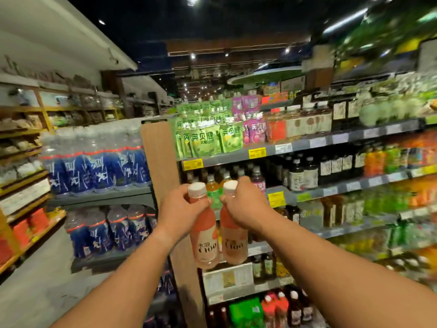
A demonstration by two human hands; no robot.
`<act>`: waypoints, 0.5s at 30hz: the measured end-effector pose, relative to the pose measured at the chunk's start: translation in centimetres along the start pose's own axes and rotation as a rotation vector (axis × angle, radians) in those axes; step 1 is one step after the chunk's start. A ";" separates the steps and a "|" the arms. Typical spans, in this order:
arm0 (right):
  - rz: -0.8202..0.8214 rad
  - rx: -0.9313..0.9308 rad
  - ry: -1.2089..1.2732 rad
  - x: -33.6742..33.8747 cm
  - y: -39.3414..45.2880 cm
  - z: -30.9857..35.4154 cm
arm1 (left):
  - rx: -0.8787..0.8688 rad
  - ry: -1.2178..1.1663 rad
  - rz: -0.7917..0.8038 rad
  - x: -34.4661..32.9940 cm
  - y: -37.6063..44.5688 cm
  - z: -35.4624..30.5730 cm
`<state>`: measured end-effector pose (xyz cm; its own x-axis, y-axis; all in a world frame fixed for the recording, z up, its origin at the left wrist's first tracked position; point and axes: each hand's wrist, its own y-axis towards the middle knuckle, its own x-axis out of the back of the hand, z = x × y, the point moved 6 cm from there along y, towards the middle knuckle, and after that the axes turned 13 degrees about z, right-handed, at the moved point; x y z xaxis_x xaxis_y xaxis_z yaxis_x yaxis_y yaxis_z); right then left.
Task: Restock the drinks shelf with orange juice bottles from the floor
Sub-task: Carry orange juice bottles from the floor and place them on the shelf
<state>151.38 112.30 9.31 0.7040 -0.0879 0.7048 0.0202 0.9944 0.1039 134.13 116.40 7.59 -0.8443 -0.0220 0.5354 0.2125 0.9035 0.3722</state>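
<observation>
Left hand (180, 209) gripping bottle (203, 235), right hand (244, 204) likewise

Open air between hands and shelving, nothing crossing it. Shelf tier behind the held bottles (233, 235) packed with upright bottles (296, 176), caps close under the shelf edge (236, 157) above. Wooden end panel (160, 157) bounds the bay's left side; open aisle floor (35, 292) left of it.

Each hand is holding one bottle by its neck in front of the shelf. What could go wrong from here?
1. The left hand and right hand grip only the necks, so the left bottle or right bottle might slip.
2. The two bottles hang close together and may knock.
3. The shelf row behind looks full; pushing in could topple bottles.
</observation>
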 end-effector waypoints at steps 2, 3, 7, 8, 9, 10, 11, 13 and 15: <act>-0.047 0.004 -0.013 4.5 -0.6 -2.7 | -0.034 -0.028 -0.005 -3.8 1.5 -3.4; -0.067 0.002 -0.015 6.8 -0.9 -4.2 | -0.047 -0.030 -0.011 -5.8 2.2 -5.1; -0.142 -0.019 -0.011 15.5 -2.3 -10.8 | -0.111 -0.032 0.025 -14.7 5.0 -11.3; -0.158 -0.034 -0.013 17.5 -2.5 -12.7 | -0.122 -0.039 0.036 -17.2 5.7 -12.6; -0.175 -0.053 -0.018 19.6 -2.7 -14.7 | -0.126 -0.046 0.055 -19.7 6.4 -13.9; -0.189 -0.075 -0.027 21.6 -2.9 -16.6 | -0.133 -0.061 0.080 -22.3 7.2 -15.2; -0.204 -0.094 -0.039 23.6 -3.1 -18.6 | -0.142 -0.073 0.107 -24.9 8.0 -16.6; -0.227 -0.137 -0.056 27.2 -3.2 -22.5 | -0.176 -0.083 0.151 -30.0 9.7 -19.5; -0.250 -0.181 -0.065 30.9 -3.3 -26.6 | -0.215 -0.069 0.192 -35.1 11.4 -22.7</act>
<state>191.92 107.87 12.12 0.6142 -0.3290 0.7173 0.3174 0.9352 0.1572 177.31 117.80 10.25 -0.8085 0.1768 0.5613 0.4650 0.7765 0.4253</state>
